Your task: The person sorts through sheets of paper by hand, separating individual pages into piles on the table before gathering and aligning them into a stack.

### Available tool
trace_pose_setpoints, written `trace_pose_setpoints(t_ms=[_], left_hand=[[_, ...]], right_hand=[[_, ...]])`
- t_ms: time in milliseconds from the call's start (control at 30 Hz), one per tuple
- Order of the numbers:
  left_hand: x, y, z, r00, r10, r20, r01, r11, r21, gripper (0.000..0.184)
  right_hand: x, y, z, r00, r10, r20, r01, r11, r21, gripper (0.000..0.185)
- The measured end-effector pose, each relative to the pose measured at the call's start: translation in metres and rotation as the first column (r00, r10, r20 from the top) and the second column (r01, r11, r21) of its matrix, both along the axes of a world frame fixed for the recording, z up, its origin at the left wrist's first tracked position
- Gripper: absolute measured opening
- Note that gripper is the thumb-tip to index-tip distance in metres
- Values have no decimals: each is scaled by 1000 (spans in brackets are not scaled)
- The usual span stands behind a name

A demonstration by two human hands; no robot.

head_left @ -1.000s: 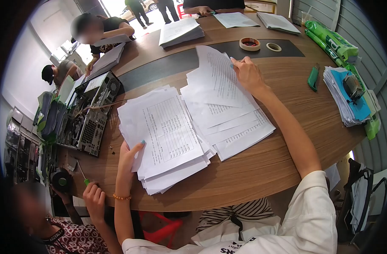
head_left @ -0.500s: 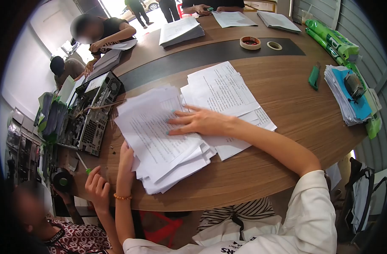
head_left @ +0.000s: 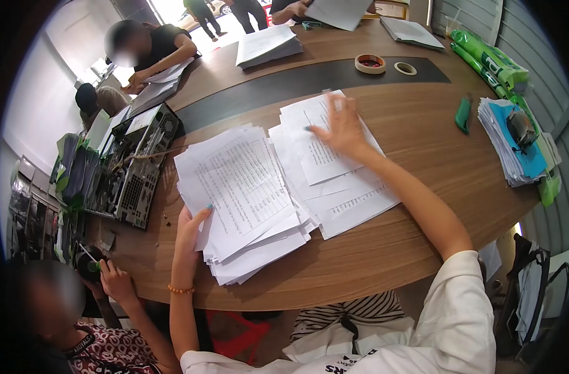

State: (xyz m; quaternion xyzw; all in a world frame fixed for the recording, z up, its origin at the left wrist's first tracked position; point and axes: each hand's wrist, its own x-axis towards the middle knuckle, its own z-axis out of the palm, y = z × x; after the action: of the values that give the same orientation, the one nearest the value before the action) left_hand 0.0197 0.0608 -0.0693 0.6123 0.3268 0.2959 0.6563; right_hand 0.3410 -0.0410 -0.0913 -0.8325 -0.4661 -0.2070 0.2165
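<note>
A thick, uneven stack of printed sheets (head_left: 237,187) lies in front of me on the table. My left hand (head_left: 189,229) holds its lower left edge, thumb on top and the other fingers hidden underneath. To the right, overlapping printed sheets (head_left: 356,193) form a lower pile. My right hand (head_left: 345,131) is over the upper part of this pile, thumb and fingers apart and the fingers blurred by motion. Under that hand a printed sheet (head_left: 318,159) lies on top of the pile. Whether the fingertips touch it, I cannot tell.
An opened computer case (head_left: 141,171) stands on the left. Tape rolls (head_left: 369,63), a green box cutter (head_left: 463,114) and a paper pile with a blue sheet (head_left: 512,140) lie farther off. Beside me a person's hand (head_left: 116,280) holds a screwdriver; others handle papers across the table.
My right hand has moved from the left stack to the right pile, where another sheet now lies on top. My left thumb now shows on the stack. The neighbour's screwdriver hand moved left.
</note>
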Motion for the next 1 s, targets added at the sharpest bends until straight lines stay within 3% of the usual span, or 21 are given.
trace_pose_setpoints(t_ms=[67,100,167,200,267,300,367,500,533,567,633,667,733,800,867,900,933,967,1000], left_hand=[[0,1,-1,1000,1,4,-1,1000,4,37],[0,1,-1,1000,0,2,0,1000,-3,37],[0,2,-2,1000,-2,1,2,1000,-11,37],[0,3,-2,1000,11,-13,-11,1000,-9,37],[-1,3,-2,999,22,-30,-22,1000,-6,38],[-1,3,-3,1000,19,-24,-19,1000,-8,38],[-1,4,-3,1000,15,-19,-15,1000,-8,38],[-2,7,-6,1000,-3,-13,3,1000,1,37],[-3,7,-7,1000,-6,-8,6,1000,-7,37],[-2,6,-6,1000,-5,-8,5,1000,-6,37],[-1,3,-3,1000,-6,1,6,1000,-17,37],[-1,4,-3,1000,-5,2,5,1000,-18,37],[-1,3,-3,1000,-5,14,5,1000,-28,37],[0,3,-3,1000,-5,11,5,1000,-22,36],[-2,5,-5,1000,-8,5,8,1000,-13,36],[-5,10,-10,1000,6,-4,-7,1000,-18,36],[-7,13,-11,1000,21,-13,-21,1000,-22,35],[-4,9,-6,1000,22,-15,-22,1000,-21,35],[1,0,3,991,24,135,-6,991,-134,36]], right_hand=[[28,-17,11,965,-150,-215,129,985,-111,95],[40,-20,15,966,-150,-211,128,985,-113,95],[60,-26,18,895,-130,-427,128,991,-34,85],[69,-29,17,895,-131,-427,128,991,-35,85],[84,-32,13,727,84,-681,21,989,145,67],[88,-34,15,727,84,-682,22,989,145,67],[94,-37,18,450,376,-810,-154,926,345,46],[81,-32,32,400,379,-834,-10,912,410,45],[78,-27,33,550,383,-742,74,863,500,46],[75,-23,34,687,354,-635,139,794,592,48],[56,-18,53,662,593,-458,77,554,829,55],[43,-18,65,662,594,-458,76,555,828,55],[5,-20,87,471,859,-200,-88,271,958,62],[-17,-6,73,547,833,-81,-301,287,909,61],[-58,-9,65,442,894,-79,-541,336,771,41],[-70,-9,54,348,907,-239,-667,418,617,43],[-78,-2,31,272,934,-231,-817,351,457,47],[-84,0,18,198,921,-335,-934,281,222,51],[-86,0,18,195,926,-324,-946,265,188,50]])
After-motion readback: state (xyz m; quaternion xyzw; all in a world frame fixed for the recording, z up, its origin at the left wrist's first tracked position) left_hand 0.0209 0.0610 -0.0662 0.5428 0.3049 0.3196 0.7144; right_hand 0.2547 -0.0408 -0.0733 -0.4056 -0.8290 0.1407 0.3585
